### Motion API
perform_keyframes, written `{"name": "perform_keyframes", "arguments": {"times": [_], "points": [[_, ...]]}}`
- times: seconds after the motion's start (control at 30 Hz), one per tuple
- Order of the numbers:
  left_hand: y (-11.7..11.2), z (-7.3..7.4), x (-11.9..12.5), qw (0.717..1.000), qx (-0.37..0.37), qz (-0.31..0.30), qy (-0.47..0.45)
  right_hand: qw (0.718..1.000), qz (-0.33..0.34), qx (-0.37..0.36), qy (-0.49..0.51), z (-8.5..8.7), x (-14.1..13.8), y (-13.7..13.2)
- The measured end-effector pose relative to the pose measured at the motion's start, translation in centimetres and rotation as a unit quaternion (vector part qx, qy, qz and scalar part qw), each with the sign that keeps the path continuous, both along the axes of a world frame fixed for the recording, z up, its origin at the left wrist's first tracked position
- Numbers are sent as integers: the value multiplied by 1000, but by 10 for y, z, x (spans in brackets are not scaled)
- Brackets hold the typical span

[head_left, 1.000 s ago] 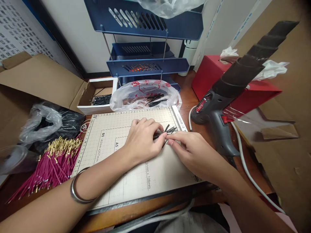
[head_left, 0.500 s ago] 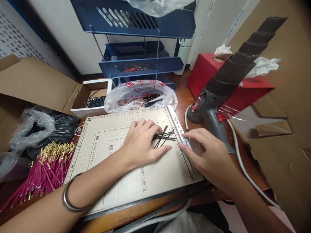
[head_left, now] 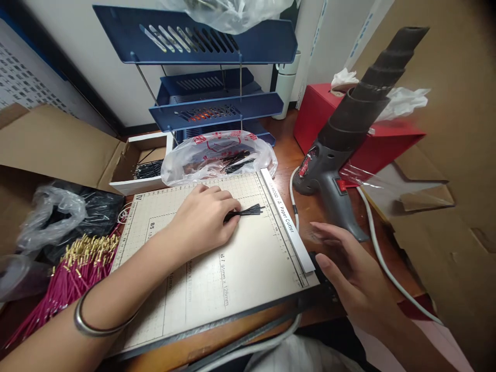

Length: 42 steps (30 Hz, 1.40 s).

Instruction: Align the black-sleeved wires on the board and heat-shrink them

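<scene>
My left hand (head_left: 211, 214) rests on the paper cutter's board (head_left: 251, 258), with its fingers closed round a bundle of thin black tubes (head_left: 251, 210). The tubes' free ends lie close together and point right, just short of the cutter's white guide strip (head_left: 287, 219). Off the board's right edge, my right hand (head_left: 349, 274) is open and holds nothing, its thumb and fingers apart. The thumb is near the strip's lower end.
A heat gun (head_left: 329, 165) stands upright at the right, its white cable beside it, before a red tissue box (head_left: 315, 111). Behind the board sit a plastic bag (head_left: 178, 163) and a blue rack (head_left: 217, 106). Magenta wires with gold tips (head_left: 77, 279) lie at the left.
The crossed black tubes are now gathered in one neat bundle in my left hand, which has moved left. My right hand has left the guide strip and moved right and down.
</scene>
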<state>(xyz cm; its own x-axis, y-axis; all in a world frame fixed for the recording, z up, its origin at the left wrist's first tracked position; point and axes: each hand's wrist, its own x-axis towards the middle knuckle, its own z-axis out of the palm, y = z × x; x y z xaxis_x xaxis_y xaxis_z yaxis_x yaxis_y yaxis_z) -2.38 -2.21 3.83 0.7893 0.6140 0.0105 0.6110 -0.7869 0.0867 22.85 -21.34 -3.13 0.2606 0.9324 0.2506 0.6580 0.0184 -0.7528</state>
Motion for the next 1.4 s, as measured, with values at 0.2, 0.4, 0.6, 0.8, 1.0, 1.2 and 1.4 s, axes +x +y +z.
{"name": "perform_keyframes", "arguments": {"times": [0.2,0.4,0.6,0.8,1.0,1.2,1.4], "points": [[6,15,6,995,7,-18,93,999,-5,48,5,-29,1,-16],[3,27,23,988,3,-9,153,996,40,70,27,-38,1,-20],[6,23,41,988,21,-48,145,995,55,79,9,-39,2,-20],[-1,32,29,987,-21,-38,152,997,35,74,-2,-54,9,-22],[15,53,-13,980,-34,46,192,997,16,76,8,-60,9,-23],[91,70,-92,973,29,191,126,997,16,81,-6,-54,8,-21],[145,42,-132,949,29,268,165,997,18,64,26,-55,11,-21]]}}
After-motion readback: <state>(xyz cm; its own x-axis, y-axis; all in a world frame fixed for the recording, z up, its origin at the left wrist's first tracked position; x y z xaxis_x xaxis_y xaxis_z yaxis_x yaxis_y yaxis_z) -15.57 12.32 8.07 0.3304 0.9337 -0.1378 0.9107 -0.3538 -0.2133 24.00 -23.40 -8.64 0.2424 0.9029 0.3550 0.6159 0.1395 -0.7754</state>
